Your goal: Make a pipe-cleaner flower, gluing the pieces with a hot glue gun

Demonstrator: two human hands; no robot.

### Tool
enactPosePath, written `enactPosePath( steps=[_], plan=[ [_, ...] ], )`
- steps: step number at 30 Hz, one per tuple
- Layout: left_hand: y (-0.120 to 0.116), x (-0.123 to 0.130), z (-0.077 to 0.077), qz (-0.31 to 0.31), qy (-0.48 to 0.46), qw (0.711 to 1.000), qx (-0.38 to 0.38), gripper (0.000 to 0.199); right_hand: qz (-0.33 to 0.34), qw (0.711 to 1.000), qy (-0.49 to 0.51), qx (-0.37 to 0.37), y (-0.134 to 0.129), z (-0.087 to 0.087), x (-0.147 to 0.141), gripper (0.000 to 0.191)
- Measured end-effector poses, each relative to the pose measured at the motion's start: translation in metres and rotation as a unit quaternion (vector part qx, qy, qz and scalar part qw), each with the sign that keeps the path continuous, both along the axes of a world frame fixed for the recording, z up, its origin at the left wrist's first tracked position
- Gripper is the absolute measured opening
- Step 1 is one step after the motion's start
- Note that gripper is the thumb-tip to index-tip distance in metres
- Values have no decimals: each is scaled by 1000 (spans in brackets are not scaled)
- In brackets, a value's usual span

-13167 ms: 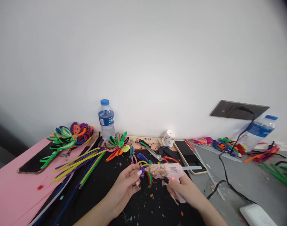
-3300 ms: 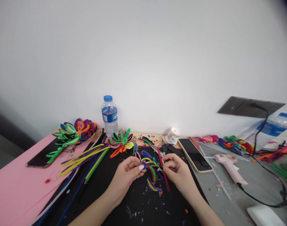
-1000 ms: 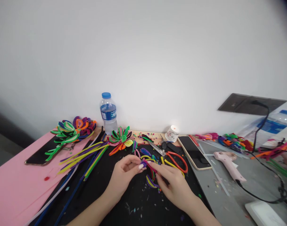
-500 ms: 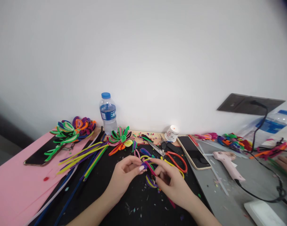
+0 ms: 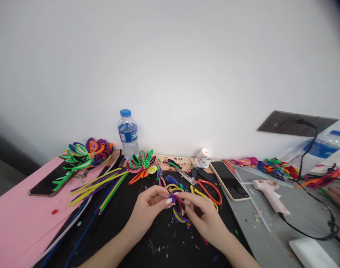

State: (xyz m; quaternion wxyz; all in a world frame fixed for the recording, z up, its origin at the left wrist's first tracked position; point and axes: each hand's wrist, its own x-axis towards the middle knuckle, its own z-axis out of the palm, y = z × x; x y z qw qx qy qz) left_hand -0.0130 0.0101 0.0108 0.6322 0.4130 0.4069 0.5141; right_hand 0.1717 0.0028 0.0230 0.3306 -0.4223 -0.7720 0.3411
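Held coil (image 5: 172, 199), clock centre: purple
Held strip (image 5: 180, 201): magenta
Scissors (image 5: 192, 181), 2 o'clock: silver blades, orange-red handles
Glue gun (image 5: 272, 197), 3 o'clock: pale pink
Cup (image 5: 203, 159), 1 o'clock: white, dark print
Bottle (image 5: 127, 134), 11 o'clock: blue cap, blue-white label
Sheet (image 5: 21, 223), 9 o'clock: pink
Mat (image 5: 150, 257): black

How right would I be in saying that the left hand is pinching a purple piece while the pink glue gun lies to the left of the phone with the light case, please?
Not quite: the pink glue gun lies to the right of the phone with the light case, as the head view shows. The left hand is indeed pinching a purple piece.
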Motion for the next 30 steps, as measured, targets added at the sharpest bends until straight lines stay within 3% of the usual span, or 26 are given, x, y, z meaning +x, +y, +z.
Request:
enactPosePath(
  steps=[9,30],
  plan=[
    [0,1,-2,-3,-6,1000,-1,11,11,997,-23,74,0,-1,3,35],
    [0,1,-3,-12,19,999,30,11,19,996,-46,76,1,2,4,33]
  ],
)
